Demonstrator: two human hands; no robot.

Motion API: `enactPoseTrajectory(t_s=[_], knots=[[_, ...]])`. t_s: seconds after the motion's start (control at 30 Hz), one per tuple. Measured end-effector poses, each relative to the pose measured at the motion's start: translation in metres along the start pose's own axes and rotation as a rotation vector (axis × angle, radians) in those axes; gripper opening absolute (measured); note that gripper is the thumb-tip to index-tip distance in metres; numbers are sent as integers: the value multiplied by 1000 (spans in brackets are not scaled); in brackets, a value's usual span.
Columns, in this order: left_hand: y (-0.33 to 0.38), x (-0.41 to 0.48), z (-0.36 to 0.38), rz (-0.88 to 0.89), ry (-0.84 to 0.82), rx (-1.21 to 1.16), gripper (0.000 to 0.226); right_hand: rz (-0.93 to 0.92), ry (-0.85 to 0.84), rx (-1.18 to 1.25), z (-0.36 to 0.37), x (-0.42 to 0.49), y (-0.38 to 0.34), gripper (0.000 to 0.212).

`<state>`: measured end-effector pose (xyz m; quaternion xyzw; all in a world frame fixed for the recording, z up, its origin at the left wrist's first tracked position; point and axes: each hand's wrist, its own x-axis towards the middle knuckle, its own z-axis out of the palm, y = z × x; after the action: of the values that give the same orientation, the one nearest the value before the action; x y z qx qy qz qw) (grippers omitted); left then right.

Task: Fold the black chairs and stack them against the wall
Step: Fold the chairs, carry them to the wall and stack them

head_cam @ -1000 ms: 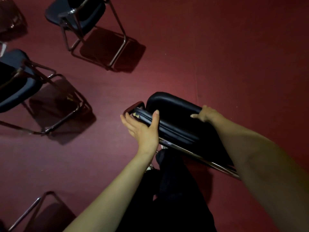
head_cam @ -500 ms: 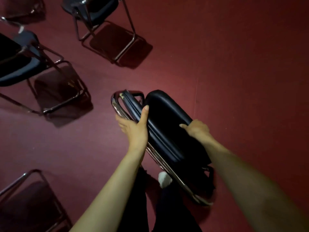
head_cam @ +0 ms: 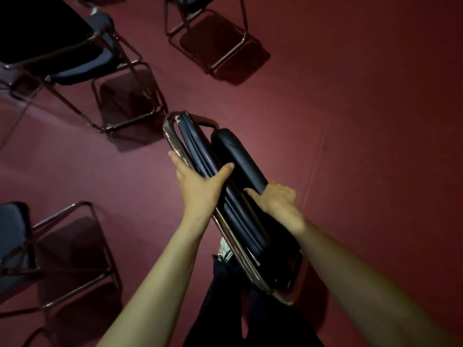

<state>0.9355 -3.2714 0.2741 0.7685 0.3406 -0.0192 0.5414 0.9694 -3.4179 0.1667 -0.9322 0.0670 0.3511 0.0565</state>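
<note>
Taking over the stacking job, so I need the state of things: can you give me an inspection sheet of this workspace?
Surface: red carpet, with a faint seam line.
Job's things: folded chair, folded flat and held at a tilt; three unfolded chairs standing at upper left, top centre and lower left.
Clutter: nothing seen.
Hands: left hand grips the chrome frame and seat; right hand grips the backrest pad.
Cables: nothing seen.
Surroundings: no wall in view; the person's dark trousers below the chair.
</note>
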Motion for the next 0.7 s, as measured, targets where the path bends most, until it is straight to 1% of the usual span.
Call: enactPoseTrajectory(t_s=[0.07,0.1,0.13,0.2,0.3,0.37,0.47,0.53,0.63,0.7], knots=[[-13,-7,-9,-38,30,-42,88,19,-47,57,3,3,-4,85],[-17,-11,-12,-51,17,-57,78,34,-72,109,4,5,-7,88],[-21,-14,-14,-56,1,-68,73,43,-91,169,6,6,-12,90],[-25,-18,-20,-49,-9,-70,71,32,-111,257,9,8,-21,92],[-25,-16,-29,-34,-42,-62,70,-7,-134,242,6,14,-27,85],[-25,-16,-29,-30,-82,-64,68,8,-140,285,2,16,-25,82],[-22,-18,-22,1,-95,-63,64,38,-113,461,6,18,-18,69],[-17,-15,-13,4,-102,-58,63,15,-58,517,7,20,-13,58],[-9,-11,-1,-25,-115,-80,64,2,16,387,-1,24,-4,39],[-3,-12,9,-29,-136,-71,64,-11,23,320,-10,26,7,30]])
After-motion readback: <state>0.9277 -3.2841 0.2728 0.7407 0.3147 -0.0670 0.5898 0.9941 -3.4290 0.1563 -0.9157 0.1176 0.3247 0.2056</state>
